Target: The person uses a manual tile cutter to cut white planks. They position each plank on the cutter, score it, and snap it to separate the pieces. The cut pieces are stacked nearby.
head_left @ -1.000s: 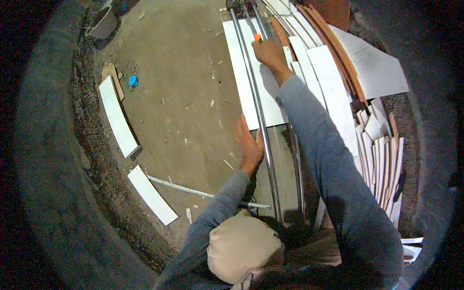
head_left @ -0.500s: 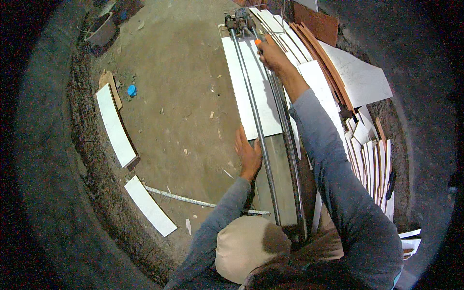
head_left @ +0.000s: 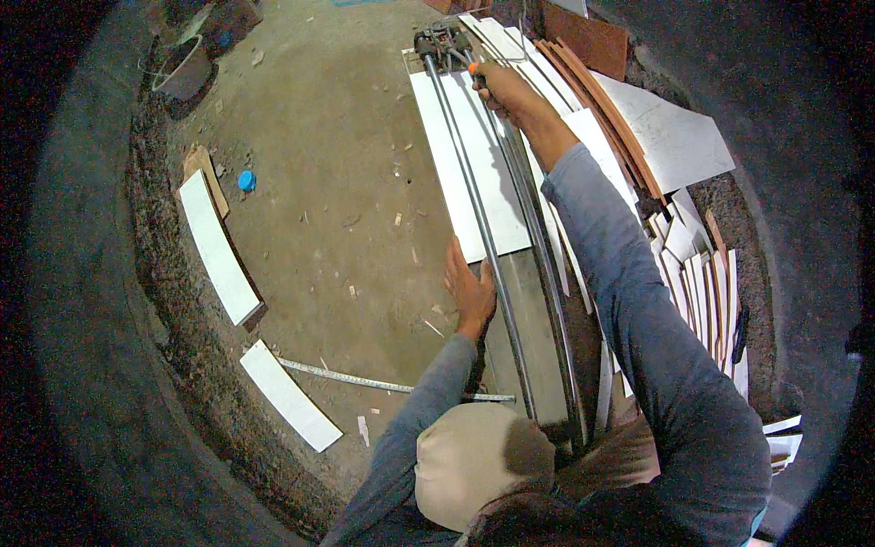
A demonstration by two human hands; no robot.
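Observation:
A manual tile cutter point(head_left: 524, 305) with two long metal rails stretches away from me, slightly right of centre. Under the rails, on its far half, lies a white tile point(head_left: 497, 196). My right hand point(head_left: 515, 96) is wrapped round the cutter's handle, whose orange tip point(head_left: 473, 68) shows beside the fingers near the far end. At the tile's near left corner rests my left hand point(head_left: 474, 296), fingers stretched out and thumb apart, touching the tile's edge. Most of the handle is hidden by my right hand.
White tile strips point(head_left: 219, 246) lie along the left, with a tape measure point(head_left: 346, 376) stretched across the floor. A blue cap point(head_left: 246, 180) and a bucket point(head_left: 185, 73) are farther off. Brown-edged tiles point(head_left: 602, 123) and stacked tile offcuts point(head_left: 697, 283) crowd the right side.
My right hand has moved a little farther away along the rails with the handle. My left hand stays at the tile's corner. The whole view has shifted slightly.

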